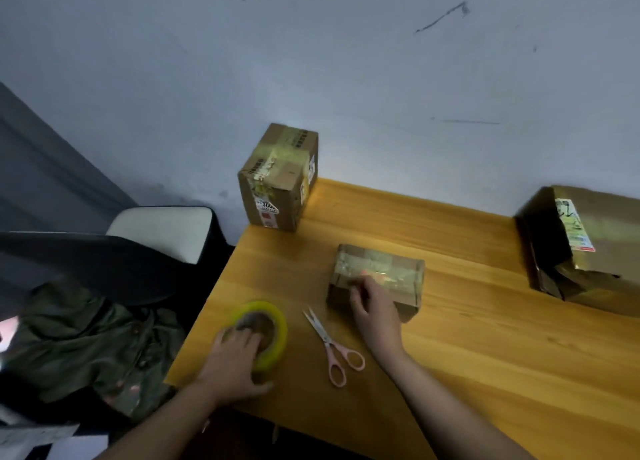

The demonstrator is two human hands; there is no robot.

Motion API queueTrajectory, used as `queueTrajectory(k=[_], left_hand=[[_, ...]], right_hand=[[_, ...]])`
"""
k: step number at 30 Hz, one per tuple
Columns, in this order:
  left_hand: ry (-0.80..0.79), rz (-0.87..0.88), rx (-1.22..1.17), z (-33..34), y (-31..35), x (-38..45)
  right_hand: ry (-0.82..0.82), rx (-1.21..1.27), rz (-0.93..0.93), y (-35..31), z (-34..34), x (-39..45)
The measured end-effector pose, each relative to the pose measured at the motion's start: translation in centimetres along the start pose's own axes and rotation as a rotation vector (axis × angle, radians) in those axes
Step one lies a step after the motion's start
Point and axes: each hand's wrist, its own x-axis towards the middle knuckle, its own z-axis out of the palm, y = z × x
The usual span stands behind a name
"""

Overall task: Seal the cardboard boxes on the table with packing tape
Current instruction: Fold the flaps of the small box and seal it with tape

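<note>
A small flat cardboard box (384,269) lies mid-table with shiny tape across its top. My right hand (372,307) rests on its near left corner, fingers curled against the taped top. A yellow-green roll of packing tape (273,321) lies flat near the table's left edge, and my left hand (233,362) grips it, fingers in its core. A taller taped box (277,179) stands at the table's far left corner. A large box (581,245) with a torn flap sits at the right edge.
Pink-handled scissors (329,345) lie shut between my hands on the wooden table (485,338). A black chair (104,262) with a green jacket (86,338) stands left of the table. The grey wall (346,61) runs behind.
</note>
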Motion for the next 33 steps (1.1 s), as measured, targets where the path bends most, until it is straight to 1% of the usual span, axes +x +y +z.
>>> queueTrajectory(k=[2,5,7,9,10,13,14,15,17,19,22,25,28,33], left_hand=[[-0.034,0.022,0.090,0.2,0.6,0.1],[0.047,-0.003,0.048,-0.5,1.2,0.5],[0.108,0.002,-0.063,-1.5,1.1,0.5],[0.131,-0.027,-0.267,-2.6,0.3,0.8],[0.114,-0.033,-0.393,-3.1,-0.2,0.7],[0.037,0.008,-0.872,-4.0,-1.3,1.0],[0.035,0.040,-1.009,-4.2,-1.6,1.0],[0.044,0.071,-1.104,-4.5,-1.7,0.9],[0.055,0.122,-1.210,-5.2,-1.7,0.7],[0.085,0.180,-1.258,-5.8,-1.5,0.5],[0.159,0.216,-1.292,-6.7,-0.9,0.8],[0.189,0.252,-1.296,-7.6,0.1,1.5],[0.202,0.304,-1.251,-8.6,1.0,2.1],[0.181,0.407,-1.244,-11.2,3.2,2.4]], right_hand=[[-0.179,-0.011,0.106,-0.5,1.9,-0.5],[-0.408,0.021,0.222,-1.1,4.3,-1.1],[-0.498,0.071,0.232,-1.3,5.2,-1.4],[-0.534,0.134,0.229,-1.8,5.9,-1.4],[-0.534,0.188,0.228,-2.2,6.0,-1.3],[-0.503,0.414,0.245,-3.7,5.8,-1.1],[-0.483,0.483,0.249,-4.2,5.5,-1.0],[-0.458,0.509,0.237,-4.6,5.2,-0.9],[-0.393,0.430,0.156,-5.2,4.4,-0.7],[-0.284,0.373,0.076,-5.6,3.7,-0.7],[-0.077,0.351,-0.018,-6.2,2.9,-0.8],[0.068,0.358,-0.050,-6.4,2.2,-0.7],[0.137,0.413,-0.007,-6.1,1.4,0.0],[0.162,0.458,0.139,-6.0,-1.0,1.6]])
